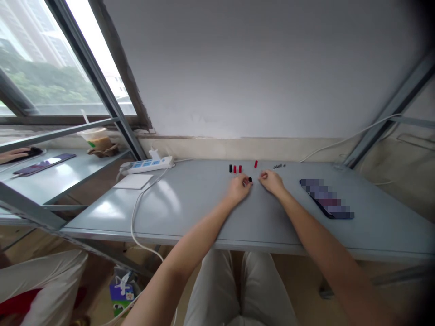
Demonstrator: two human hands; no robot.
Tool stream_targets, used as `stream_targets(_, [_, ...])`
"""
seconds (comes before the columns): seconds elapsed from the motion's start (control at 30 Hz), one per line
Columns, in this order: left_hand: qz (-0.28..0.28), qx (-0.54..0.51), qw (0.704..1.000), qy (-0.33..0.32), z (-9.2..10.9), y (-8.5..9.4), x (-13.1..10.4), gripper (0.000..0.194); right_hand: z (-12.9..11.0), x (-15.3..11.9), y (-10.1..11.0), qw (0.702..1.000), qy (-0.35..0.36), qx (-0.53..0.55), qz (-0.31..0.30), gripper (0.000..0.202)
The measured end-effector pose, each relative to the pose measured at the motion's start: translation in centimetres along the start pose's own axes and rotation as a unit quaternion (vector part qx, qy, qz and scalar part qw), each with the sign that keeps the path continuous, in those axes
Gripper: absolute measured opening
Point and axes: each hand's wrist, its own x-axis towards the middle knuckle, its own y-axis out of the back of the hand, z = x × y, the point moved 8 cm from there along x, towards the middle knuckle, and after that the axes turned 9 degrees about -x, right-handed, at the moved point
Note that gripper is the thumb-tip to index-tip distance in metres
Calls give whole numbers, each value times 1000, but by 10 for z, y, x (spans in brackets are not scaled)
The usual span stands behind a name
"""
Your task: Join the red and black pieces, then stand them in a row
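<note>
My left hand (239, 187) is closed over the grey table, pinching a small black cylinder (250, 179) between thumb and fingertips. Just to its right, my right hand (273, 182) has its fingertips pressed together; whatever they hold, if anything, is too small to make out. The hands are a short gap apart. Behind my left hand a black cylinder (230, 168) and two red cylinders (234, 169) stand in a row. Another red cylinder (256, 164), slightly tilted, is farther back between the hands. Several tiny dark metal pieces (279, 166) lie beyond my right hand.
A phone (326, 199), partly pixelated, lies at the right. Leftward are a power strip (151, 165), a white flat box (133, 181) and a cable (136, 206) crossing the table (190, 217). Another person's hand (15, 155) and a drink cup (98, 139) are on the neighbouring table.
</note>
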Motion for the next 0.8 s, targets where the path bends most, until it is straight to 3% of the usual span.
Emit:
stream_targets(0.2, [14,-29,997,74,-14,-11,4,7,16,12,-3,998,-24,52,-15,8])
stream_targets(0.5, [12,61,994,90,-20,-41,39,11,26,41,-11,999,-25,22,-36,5])
stream_targets(0.67, [62,58,987,138,-34,-53,55,6,27,50,-20,998,-54,-3,-22,9])
stream_targets(0.8, [74,76,982,158,-34,-56,62,5,30,57,-27,997,-69,-11,-18,12])
